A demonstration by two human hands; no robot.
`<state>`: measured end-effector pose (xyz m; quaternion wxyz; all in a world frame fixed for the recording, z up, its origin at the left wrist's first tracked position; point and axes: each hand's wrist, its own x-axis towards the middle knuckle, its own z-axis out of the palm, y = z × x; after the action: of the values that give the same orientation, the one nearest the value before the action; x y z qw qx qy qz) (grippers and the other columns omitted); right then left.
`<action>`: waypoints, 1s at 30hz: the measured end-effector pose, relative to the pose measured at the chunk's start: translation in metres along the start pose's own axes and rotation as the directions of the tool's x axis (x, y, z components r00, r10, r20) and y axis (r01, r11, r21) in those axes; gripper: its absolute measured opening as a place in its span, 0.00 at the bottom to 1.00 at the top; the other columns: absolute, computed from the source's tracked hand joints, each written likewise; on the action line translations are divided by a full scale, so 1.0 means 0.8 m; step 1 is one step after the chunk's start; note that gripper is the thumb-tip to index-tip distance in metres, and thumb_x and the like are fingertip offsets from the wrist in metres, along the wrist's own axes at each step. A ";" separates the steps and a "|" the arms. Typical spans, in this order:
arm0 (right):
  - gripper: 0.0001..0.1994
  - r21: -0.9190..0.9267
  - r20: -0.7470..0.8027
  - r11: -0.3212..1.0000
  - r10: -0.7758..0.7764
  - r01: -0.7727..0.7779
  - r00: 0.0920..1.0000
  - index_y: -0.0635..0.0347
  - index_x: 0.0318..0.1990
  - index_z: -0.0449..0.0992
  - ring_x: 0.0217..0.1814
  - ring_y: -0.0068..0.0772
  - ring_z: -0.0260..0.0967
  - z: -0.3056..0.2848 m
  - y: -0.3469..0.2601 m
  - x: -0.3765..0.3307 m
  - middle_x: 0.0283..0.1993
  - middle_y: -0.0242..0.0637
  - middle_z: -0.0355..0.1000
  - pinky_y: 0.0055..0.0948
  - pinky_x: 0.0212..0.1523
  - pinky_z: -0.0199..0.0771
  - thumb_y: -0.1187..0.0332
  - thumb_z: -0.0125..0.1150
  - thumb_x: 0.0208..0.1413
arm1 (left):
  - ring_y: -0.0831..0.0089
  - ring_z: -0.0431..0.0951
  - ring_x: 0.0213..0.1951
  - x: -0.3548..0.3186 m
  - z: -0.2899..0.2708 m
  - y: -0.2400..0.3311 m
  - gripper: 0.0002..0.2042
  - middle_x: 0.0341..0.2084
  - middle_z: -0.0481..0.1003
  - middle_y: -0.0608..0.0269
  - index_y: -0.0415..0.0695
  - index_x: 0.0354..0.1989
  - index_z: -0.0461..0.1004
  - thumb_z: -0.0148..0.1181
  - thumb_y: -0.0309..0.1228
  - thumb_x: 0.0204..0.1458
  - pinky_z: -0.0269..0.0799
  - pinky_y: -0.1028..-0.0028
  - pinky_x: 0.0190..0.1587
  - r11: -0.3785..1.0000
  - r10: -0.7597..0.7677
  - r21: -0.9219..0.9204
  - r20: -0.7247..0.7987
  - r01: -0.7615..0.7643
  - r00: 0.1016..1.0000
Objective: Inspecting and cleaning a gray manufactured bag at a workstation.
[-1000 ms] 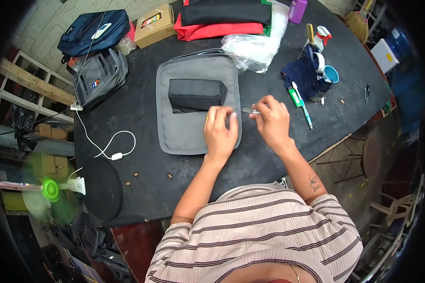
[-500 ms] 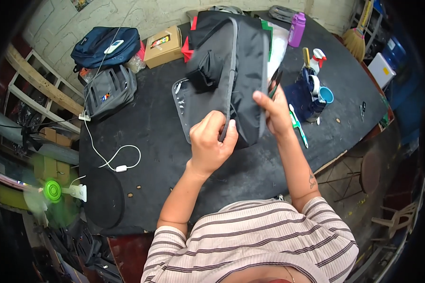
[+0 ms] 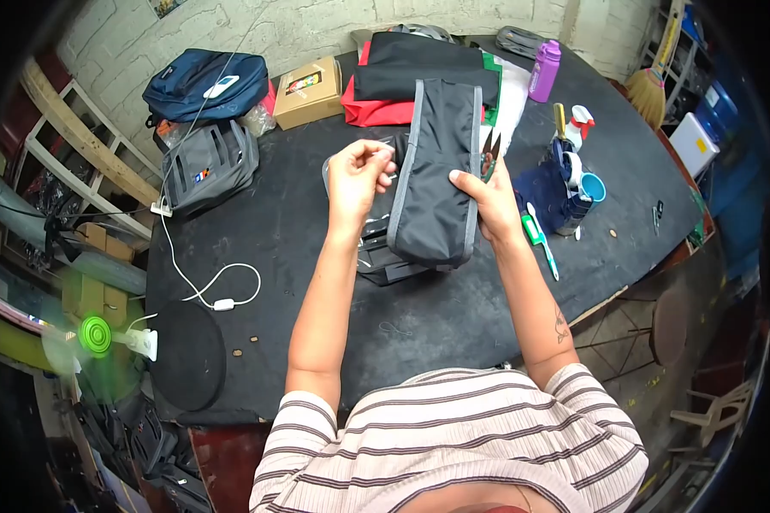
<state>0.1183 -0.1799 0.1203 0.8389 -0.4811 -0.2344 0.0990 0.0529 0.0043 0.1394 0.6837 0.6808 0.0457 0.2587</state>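
A black fabric bag (image 3: pixel 439 197) with grey bound edges is held up over the table, its long narrow side facing me. My right hand (image 3: pixel 494 205) grips its right edge, thumb on the fabric, and also holds small dark scissors (image 3: pixel 491 156) with the blades pointing up. Left of the bag is my left hand (image 3: pixel 351 184), raised with its fingertips pinched together. Whatever lies in that pinch is too small to make out. Other parts of the bag, behind and below the long side, are partly hidden.
On the black table (image 3: pixel 316 342) lie folded black fabric (image 3: pixel 428 64), a cardboard box (image 3: pixel 308 94), a grey bag (image 3: pixel 210 167), and a white cable (image 3: pixel 222 304). To the right are a purple bottle (image 3: pixel 545 73), a spray bottle (image 3: pixel 580 124), and a green-and-white brush (image 3: pixel 539 235). A fan (image 3: pixel 96 336) spins at left.
The bag has turned and come down, so its long side now faces me. My left hand has let go of its grey edge and moved up and left; the right keeps its hold.
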 end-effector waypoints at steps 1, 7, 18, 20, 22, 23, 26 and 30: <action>0.25 -0.038 -0.018 0.999 -0.023 0.022 1.000 0.62 0.53 0.60 0.50 0.30 0.66 -0.002 0.000 -0.001 0.49 0.39 0.65 0.31 0.51 0.69 0.80 0.60 0.45 | 0.83 0.71 0.22 -0.003 0.003 0.003 0.06 0.22 0.75 0.66 0.37 0.38 0.76 0.54 0.25 0.56 0.67 0.83 0.26 0.998 0.055 -0.011 -0.032 -0.055 0.998; 0.25 -0.210 -0.047 0.975 -0.089 0.077 0.995 0.62 0.50 0.62 0.49 0.26 0.63 -0.004 -0.003 -0.003 0.46 0.37 0.64 0.27 0.50 0.66 0.76 0.66 0.43 | 0.67 0.77 0.31 -0.043 0.043 0.029 0.08 0.32 0.75 0.55 0.37 0.37 0.78 0.59 0.19 0.46 0.72 0.74 0.35 0.708 0.391 0.602 0.100 -0.369 0.915; 0.15 -0.847 0.433 0.109 -0.428 0.521 0.793 0.58 0.38 0.74 0.34 0.41 0.67 0.026 -0.053 -0.015 0.35 0.37 0.65 0.36 0.36 0.68 0.69 0.68 0.41 | 0.63 0.72 0.26 -0.047 0.043 0.002 0.03 0.23 0.71 0.53 0.36 0.31 0.64 0.50 0.21 0.55 0.68 0.71 0.32 0.785 0.370 0.569 -0.113 -0.246 0.922; 0.14 -0.840 0.457 0.059 -0.459 0.540 0.762 0.58 0.34 0.75 0.33 0.39 0.67 0.030 -0.052 -0.013 0.34 0.35 0.65 0.35 0.34 0.67 0.70 0.69 0.37 | 0.78 0.61 0.28 -0.043 0.034 -0.007 0.07 0.23 0.64 0.64 0.37 0.30 0.62 0.47 0.26 0.60 0.61 0.79 0.34 0.886 0.264 0.421 -0.109 -0.196 0.958; 0.13 -0.833 0.465 0.082 -0.434 0.548 0.772 0.58 0.31 0.75 0.33 0.37 0.66 0.033 -0.052 -0.013 0.32 0.34 0.65 0.34 0.34 0.67 0.69 0.69 0.35 | 0.80 0.59 0.29 -0.037 0.028 -0.018 0.07 0.23 0.63 0.67 0.38 0.30 0.63 0.47 0.26 0.60 0.60 0.80 0.35 0.922 0.235 0.334 -0.088 -0.194 0.968; 0.13 -0.832 0.465 0.084 -0.433 0.548 0.772 0.58 0.31 0.75 0.33 0.37 0.66 0.034 -0.050 -0.012 0.32 0.34 0.65 0.34 0.34 0.67 0.69 0.69 0.35 | 0.83 0.58 0.30 -0.036 0.026 -0.021 0.08 0.24 0.62 0.71 0.39 0.29 0.63 0.47 0.27 0.61 0.59 0.82 0.35 0.953 0.204 0.242 -0.061 -0.184 0.977; 0.11 -0.813 0.488 0.068 -0.462 0.578 0.741 0.57 0.28 0.76 0.32 0.35 0.66 0.037 -0.044 -0.007 0.30 0.33 0.64 0.34 0.33 0.66 0.69 0.69 0.33 | 0.76 0.59 0.26 -0.035 0.029 -0.025 0.06 0.22 0.62 0.64 0.39 0.30 0.61 0.44 0.23 0.60 0.62 0.78 0.32 0.938 0.266 0.250 -0.071 -0.241 0.961; 0.11 -0.814 0.494 0.064 -0.448 0.577 0.746 0.57 0.28 0.77 0.31 0.36 0.67 0.041 -0.044 -0.009 0.29 0.33 0.65 0.34 0.32 0.67 0.70 0.69 0.33 | 0.77 0.59 0.27 -0.035 0.031 -0.025 0.07 0.22 0.62 0.64 0.39 0.30 0.61 0.45 0.24 0.60 0.61 0.79 0.33 0.948 0.256 0.214 -0.081 -0.234 0.963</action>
<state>0.0943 -0.1762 0.1621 0.3501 -0.7537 -0.4445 -0.3343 0.0449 -0.0284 0.1138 0.5701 0.7322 0.0236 0.3719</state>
